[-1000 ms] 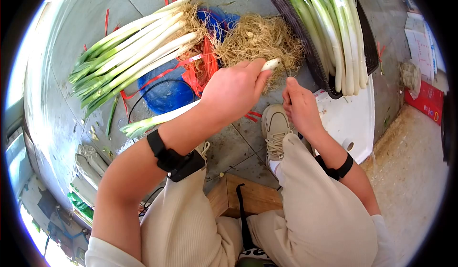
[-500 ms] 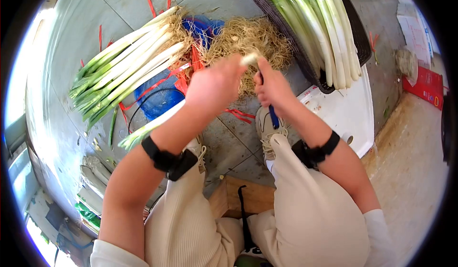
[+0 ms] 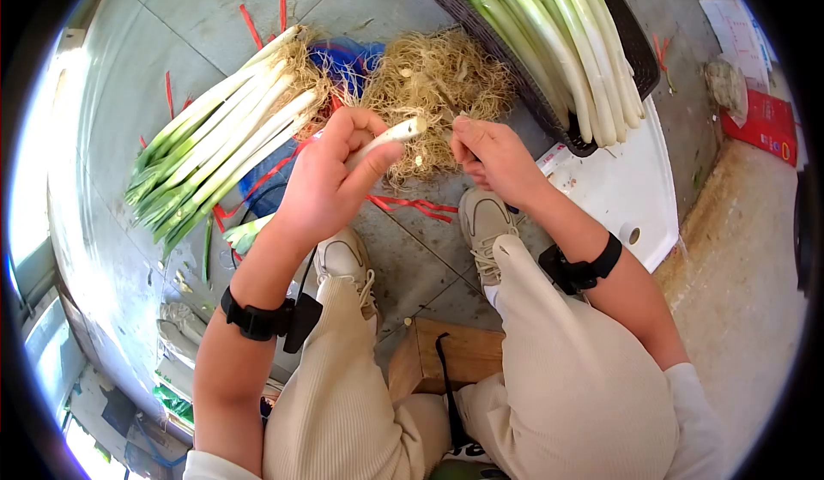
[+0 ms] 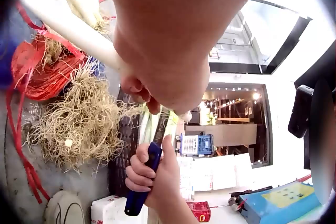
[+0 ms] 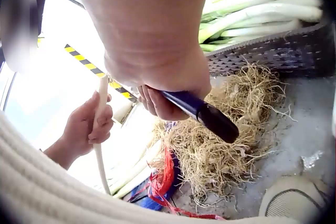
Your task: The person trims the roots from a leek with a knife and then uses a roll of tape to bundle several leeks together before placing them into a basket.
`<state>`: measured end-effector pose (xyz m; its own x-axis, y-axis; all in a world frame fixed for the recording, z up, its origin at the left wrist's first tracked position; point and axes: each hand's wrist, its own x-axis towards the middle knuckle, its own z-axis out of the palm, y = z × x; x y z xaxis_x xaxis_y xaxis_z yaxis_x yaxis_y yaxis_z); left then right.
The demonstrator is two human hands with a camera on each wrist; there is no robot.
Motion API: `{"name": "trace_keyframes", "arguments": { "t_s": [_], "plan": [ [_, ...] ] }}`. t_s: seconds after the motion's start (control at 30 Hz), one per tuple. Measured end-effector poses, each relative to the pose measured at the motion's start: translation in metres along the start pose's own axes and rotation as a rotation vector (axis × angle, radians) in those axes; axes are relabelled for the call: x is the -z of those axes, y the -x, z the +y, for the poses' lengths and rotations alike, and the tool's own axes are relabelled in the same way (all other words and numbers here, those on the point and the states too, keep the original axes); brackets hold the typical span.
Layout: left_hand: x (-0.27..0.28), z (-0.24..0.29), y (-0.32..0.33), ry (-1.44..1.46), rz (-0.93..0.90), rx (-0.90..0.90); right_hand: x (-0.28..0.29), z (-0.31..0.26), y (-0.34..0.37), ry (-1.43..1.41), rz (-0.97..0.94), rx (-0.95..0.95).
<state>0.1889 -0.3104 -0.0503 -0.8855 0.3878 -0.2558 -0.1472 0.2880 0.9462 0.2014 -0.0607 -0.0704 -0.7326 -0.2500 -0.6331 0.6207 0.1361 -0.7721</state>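
Note:
My left hand [image 3: 335, 171] grips a green onion [image 3: 388, 141] between thumb and fingers, its white end bare of roots and pointing right. Its pale stalk [image 5: 101, 113] runs down through the fingers in the right wrist view. A short distance to the right, my right hand [image 3: 498, 161] holds a knife with a blue handle [image 4: 143, 184], fingers wrapped round it. The dark blade [image 3: 446, 101] points away over a heap of cut roots [image 3: 459, 64]. To the left lies a bundle of green onions [image 3: 219, 124] with roots still on.
At the back right, a dark woven basket [image 3: 506, 55] holds trimmed green onions [image 3: 558, 38], beside a white tray [image 3: 639, 193]. Red ties [image 3: 412, 205] and blue plastic [image 3: 343, 61] lie on the floor. My shoes [image 3: 482, 223] and a wooden box [image 3: 446, 356] are close below.
The knife and the onion's end, together half a second ago, are now apart. My left hand has drawn back left and turned, showing the onion's end.

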Motion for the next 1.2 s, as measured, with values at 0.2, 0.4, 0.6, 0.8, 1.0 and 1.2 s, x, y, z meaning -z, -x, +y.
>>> {"name": "trace_keyframes", "arguments": {
  "t_s": [0.2, 0.4, 0.6, 0.8, 1.0, 1.2],
  "plan": [
    [-0.004, 0.012, 0.003, -0.17, 0.023, -0.007, -0.004, -0.02, 0.016, 0.06, 0.027, 0.189],
    [0.007, 0.022, 0.001, -0.372, -0.091, -0.361, -0.001, -0.023, 0.025, 0.136, -0.019, 0.391],
    [0.008, 0.031, 0.001, -0.298, -0.21, -0.217, -0.003, -0.034, 0.035, 0.13, -0.018, 0.421],
    [0.001, 0.034, 0.003, -0.242, -0.242, -0.134, -0.002, -0.031, 0.039, 0.18, 0.069, 0.473],
    [-0.014, 0.032, 0.003, -0.339, -0.123, -0.185, -0.008, -0.038, 0.046, 0.288, 0.181, 0.546],
    [-0.022, 0.032, 0.003, -0.346, -0.027, -0.257, -0.013, -0.029, 0.04, 0.346, 0.229, 0.576]
  ]
}}
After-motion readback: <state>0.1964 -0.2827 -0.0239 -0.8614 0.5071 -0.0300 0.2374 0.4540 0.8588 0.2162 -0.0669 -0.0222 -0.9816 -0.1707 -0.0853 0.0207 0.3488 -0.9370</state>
